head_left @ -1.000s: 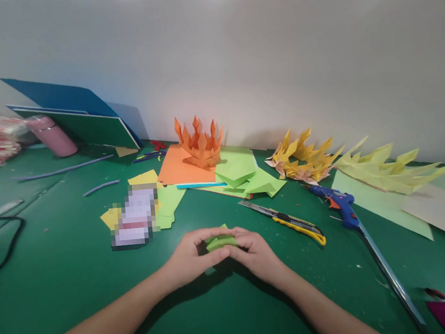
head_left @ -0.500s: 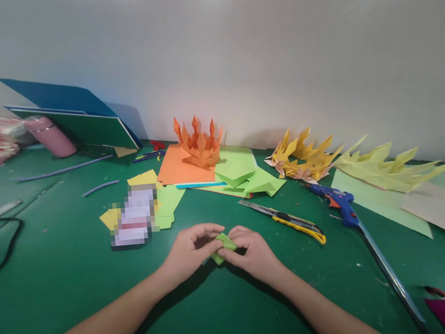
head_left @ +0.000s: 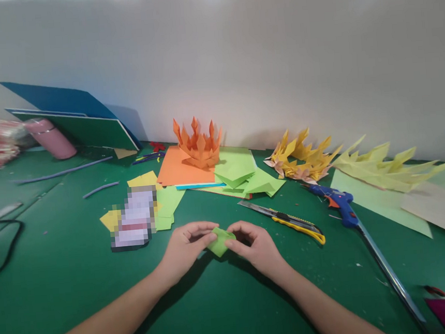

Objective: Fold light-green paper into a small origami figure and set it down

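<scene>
I see left hand [head_left: 185, 251] and right hand [head_left: 257, 248], fingers pinched on 1 green paper [head_left: 219, 245], apparently mid-fold; the next move calls for even pressure

1. The small folded lime-green paper piece [head_left: 219, 244] is coloured plain lime, no print to be spotted.
2. Pure orange is worn by the spiky folded-paper orange crown [head_left: 201, 150], and that's pretty much matched by the flat orange paper sheet [head_left: 172, 172].
3. The ring-shaped golden-yellow paper crown [head_left: 317, 155] is edged in peachy pink along the bottom.
4. Pale yellow-green is shown by the jagged folded-paper strip [head_left: 392, 169].
5. The slim yellow-handled cutter [head_left: 297, 225] is broken up with black, plus a grey blade.
6. The blue plastic glue gun [head_left: 347, 210] is set off by an orange trigger.
7. The cylindrical pink bottle [head_left: 54, 141] is banded by one thin line.
8. The deep green tabletop [head_left: 219, 313] is flecked with pale specks, lol.
</scene>
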The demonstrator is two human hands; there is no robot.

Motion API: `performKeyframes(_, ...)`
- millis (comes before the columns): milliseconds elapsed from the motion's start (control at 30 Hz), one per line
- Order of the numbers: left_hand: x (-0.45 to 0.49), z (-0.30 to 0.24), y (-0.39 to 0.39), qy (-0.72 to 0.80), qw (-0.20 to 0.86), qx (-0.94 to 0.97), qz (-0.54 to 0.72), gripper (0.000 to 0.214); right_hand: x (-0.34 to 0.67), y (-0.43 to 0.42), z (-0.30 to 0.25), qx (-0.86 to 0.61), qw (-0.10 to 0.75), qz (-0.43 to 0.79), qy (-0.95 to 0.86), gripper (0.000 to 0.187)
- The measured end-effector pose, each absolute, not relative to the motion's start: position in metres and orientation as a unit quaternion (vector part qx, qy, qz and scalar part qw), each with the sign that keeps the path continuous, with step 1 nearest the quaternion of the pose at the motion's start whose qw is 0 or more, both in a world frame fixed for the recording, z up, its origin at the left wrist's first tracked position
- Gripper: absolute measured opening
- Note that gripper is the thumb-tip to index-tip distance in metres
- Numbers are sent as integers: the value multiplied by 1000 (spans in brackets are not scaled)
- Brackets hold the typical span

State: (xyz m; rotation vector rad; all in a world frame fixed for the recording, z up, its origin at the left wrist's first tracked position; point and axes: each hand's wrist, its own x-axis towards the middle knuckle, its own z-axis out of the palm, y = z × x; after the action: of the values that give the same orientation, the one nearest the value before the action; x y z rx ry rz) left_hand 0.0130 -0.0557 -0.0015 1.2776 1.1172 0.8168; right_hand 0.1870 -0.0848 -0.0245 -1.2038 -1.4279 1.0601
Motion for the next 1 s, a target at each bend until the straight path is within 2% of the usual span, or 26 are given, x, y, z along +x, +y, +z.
performKeyframes(400,16,2,-57,468,582,557,363,27,186,-85,-25,-515,465,435,-573,22)
performKeyframes(600,15,6,-56,470,566,550,395,26,185,-87,-22,-473,511,420,-583,24)
performKeyframes(867,14,6,-55,473,546,562,403,24,188,-88,-23,-493,462,356,-645,15)
performKeyframes(1000,14,7,-57,474,541,565,404,22,187,-87,-21,-483,475,381,-630,16)
